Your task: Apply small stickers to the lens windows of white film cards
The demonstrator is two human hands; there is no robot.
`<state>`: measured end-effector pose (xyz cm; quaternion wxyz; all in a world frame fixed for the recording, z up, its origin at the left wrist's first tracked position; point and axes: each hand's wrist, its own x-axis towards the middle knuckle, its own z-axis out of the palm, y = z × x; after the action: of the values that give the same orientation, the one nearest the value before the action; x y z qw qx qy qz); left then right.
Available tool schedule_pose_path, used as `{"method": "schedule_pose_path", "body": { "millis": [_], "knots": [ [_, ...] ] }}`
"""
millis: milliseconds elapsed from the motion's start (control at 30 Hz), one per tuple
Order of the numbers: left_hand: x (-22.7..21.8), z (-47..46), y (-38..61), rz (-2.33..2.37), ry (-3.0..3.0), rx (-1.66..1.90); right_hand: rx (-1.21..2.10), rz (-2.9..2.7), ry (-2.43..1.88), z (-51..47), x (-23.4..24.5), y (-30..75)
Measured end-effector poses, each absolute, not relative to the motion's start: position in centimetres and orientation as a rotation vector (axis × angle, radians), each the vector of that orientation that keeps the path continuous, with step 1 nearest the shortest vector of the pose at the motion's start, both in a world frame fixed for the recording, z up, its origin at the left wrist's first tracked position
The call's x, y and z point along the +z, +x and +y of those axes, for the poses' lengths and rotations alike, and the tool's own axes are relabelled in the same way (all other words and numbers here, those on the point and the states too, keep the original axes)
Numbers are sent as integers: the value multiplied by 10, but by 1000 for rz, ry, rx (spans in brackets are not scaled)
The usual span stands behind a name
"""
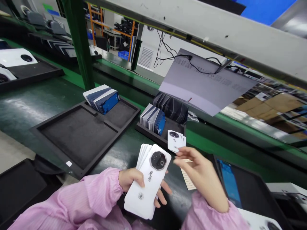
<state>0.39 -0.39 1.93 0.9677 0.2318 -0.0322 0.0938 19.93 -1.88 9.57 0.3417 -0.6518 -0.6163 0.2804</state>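
A fanned stack of white phone back panels is gripped in my left hand, thumb across the front and fingers beneath. The top panel has a round dark camera area and black printed characters. My right hand is bent, its thumb and fingertips slightly apart. Those fingertips are at the lower edge of small white pieces with a similar camera print, at the front of a black tray; whether they touch is unclear. In that tray stand a row of thin panels and dark film-like sheets.
To the left is a larger black tray with a row of panels at its back. A dotted cream sheet lies under my right hand. Another tray holds a blue-backed panel. A grey monitor-like panel hangs ahead.
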Motion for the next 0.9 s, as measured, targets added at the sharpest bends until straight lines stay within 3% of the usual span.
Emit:
{"method": "schedule_pose_path", "body": {
  "millis": [100,167,333,400,633,767,900],
  "knots": [
    [10,-4,3,-23,494,115,986,-1671,-1655,-19,87,191],
    [7,-4,2,-9,522,98,980,-1577,-1608,-18,84,191],
    [12,-5,2,-93,489,259,401,-841,-1359,-42,90,233],
    [15,-6,1,-127,438,372,354,-697,-1241,-60,90,254],
    [15,-3,-5,-180,392,569,932,-1373,-1757,-66,34,233],
    [11,-2,-6,-128,465,429,727,-1554,-1916,-42,4,186],
    [6,-1,-7,-71,448,346,435,-1576,-1922,-36,24,172]
  ]
}}
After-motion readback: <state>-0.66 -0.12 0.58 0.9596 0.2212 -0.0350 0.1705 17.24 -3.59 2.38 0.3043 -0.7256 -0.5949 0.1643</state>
